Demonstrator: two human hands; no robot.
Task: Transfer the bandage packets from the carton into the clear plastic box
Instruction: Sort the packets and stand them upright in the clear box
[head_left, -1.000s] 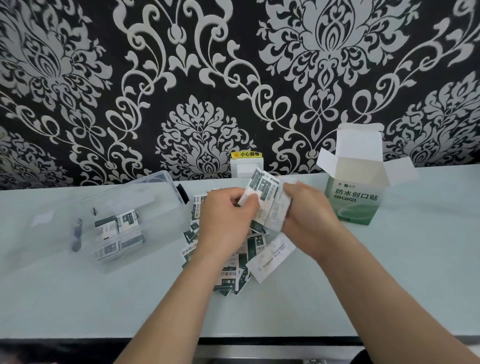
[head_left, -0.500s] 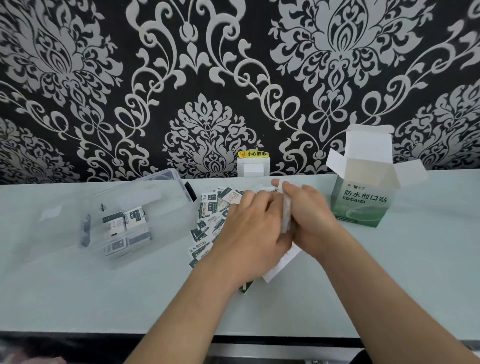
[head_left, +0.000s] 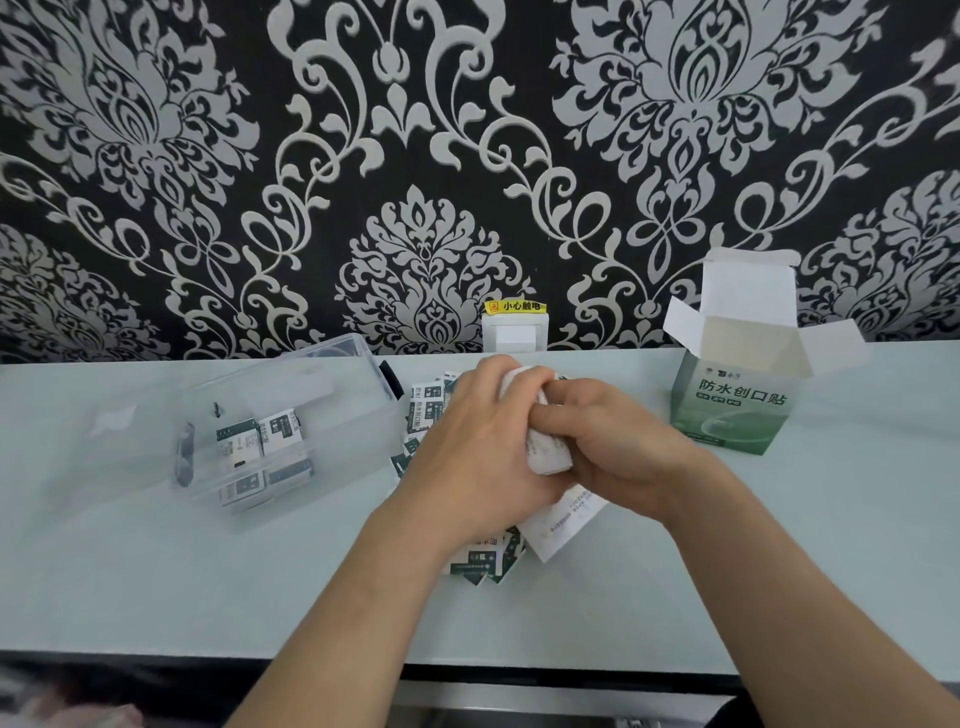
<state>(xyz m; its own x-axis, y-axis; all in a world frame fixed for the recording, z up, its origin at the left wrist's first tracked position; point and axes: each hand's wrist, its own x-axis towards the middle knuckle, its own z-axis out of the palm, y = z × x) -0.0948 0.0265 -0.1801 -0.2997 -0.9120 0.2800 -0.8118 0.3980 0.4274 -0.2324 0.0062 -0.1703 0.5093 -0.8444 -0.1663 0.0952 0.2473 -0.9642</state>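
Both hands meet at the table's middle over a spread of green-and-white bandage packets (head_left: 427, 408). My left hand (head_left: 480, 447) and my right hand (head_left: 618, 447) together grip a small stack of packets (head_left: 545, 449) held on edge between them. More packets (head_left: 485, 564) show under my left wrist, beside a white folded leaflet (head_left: 563, 525). The clear plastic box (head_left: 332, 462) lies to the left with several packets (head_left: 260, 439) inside. The green carton (head_left: 732, 410) stands at the right, its flaps open.
A white wall socket (head_left: 514, 335) with a yellow warning label sits at the table's back edge against the patterned wall. The box's clear lid (head_left: 111, 421) lies at the far left. The table's front edge (head_left: 156, 657) runs close below my forearms.
The packets held fanned out in both hands a second ago are now squared into a tight stack, and my hands have closed together around it.
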